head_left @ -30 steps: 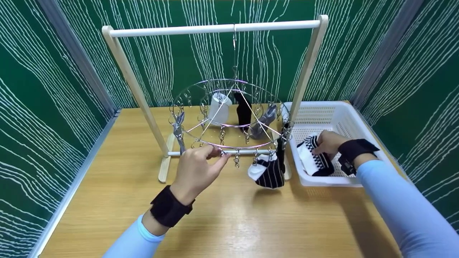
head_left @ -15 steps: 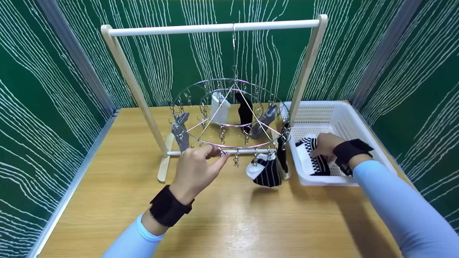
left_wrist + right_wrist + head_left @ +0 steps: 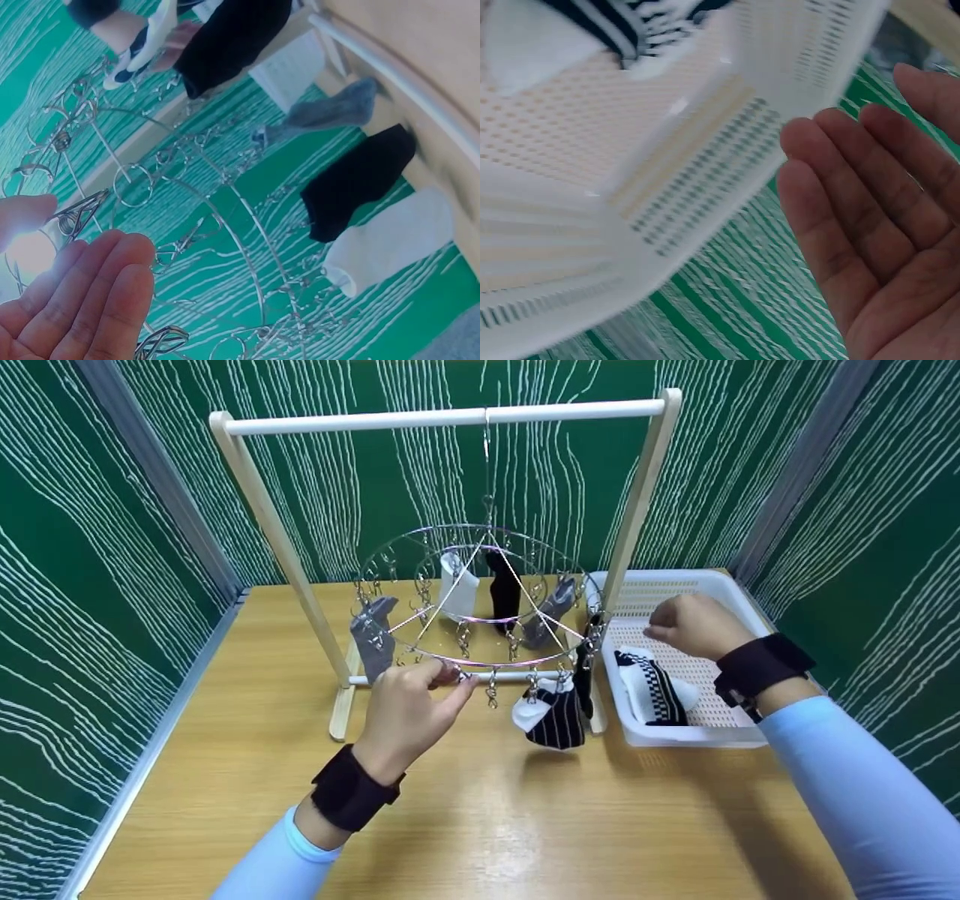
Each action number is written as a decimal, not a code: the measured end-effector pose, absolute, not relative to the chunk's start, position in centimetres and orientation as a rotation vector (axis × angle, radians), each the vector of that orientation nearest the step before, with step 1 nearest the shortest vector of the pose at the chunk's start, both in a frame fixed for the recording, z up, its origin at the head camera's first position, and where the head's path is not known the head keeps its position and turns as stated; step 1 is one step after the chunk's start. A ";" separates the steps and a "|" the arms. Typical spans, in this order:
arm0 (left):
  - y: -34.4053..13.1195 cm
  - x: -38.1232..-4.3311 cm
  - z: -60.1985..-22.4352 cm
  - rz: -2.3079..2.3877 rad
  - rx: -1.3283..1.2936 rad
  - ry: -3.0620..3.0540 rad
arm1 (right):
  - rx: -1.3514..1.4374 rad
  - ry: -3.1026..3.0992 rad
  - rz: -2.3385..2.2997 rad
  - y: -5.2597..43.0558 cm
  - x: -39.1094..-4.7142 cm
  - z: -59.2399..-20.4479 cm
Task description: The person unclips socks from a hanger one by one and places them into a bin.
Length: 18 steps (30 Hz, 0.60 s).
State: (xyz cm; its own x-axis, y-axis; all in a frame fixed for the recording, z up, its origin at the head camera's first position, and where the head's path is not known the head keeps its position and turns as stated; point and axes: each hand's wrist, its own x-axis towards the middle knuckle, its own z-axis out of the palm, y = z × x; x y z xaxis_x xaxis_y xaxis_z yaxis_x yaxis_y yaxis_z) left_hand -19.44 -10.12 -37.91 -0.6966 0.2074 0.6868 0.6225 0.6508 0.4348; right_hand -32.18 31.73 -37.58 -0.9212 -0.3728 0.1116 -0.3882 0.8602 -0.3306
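My left hand (image 3: 409, 705) pinches a metal clip (image 3: 81, 214) on the near rim of the round sock hanger (image 3: 517, 664). Over the white basket (image 3: 694, 736) hovers my right hand (image 3: 701, 624), its fingers relaxed and holding nothing, as the right wrist view (image 3: 885, 225) bears out. Below it in the basket lie black-and-white checked socks (image 3: 651, 690). Clipped along the hanger are a grey sock (image 3: 371, 641), a white sock (image 3: 458, 589), a black sock (image 3: 505, 589), another grey sock (image 3: 551, 615) and a black striped sock with white parts (image 3: 556, 721).
A wooden stand (image 3: 274, 521) with a white top bar (image 3: 360, 423) carries the hanger by its hook. Several more clips dangle from the rings. The basket stands against the stand's right leg on the wooden table (image 3: 480, 825). Green walls with white lines enclose the table.
My right hand has lifted off the checked socks and moved up, leaving them in the basket. The left grey sock has swung round to show its broad side. My left hand keeps its hold.
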 end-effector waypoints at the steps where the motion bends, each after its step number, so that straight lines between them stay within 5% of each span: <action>1: -10.1 -19.4 -37.9 -0.901 -0.640 -2.266 | 0.600 -2.965 0.577 31.5 -31.9 -37.2; 18: -10.6 -19.3 -37.4 -0.902 -0.611 -2.292 | 0.819 -2.400 0.671 27.8 -26.2 -33.5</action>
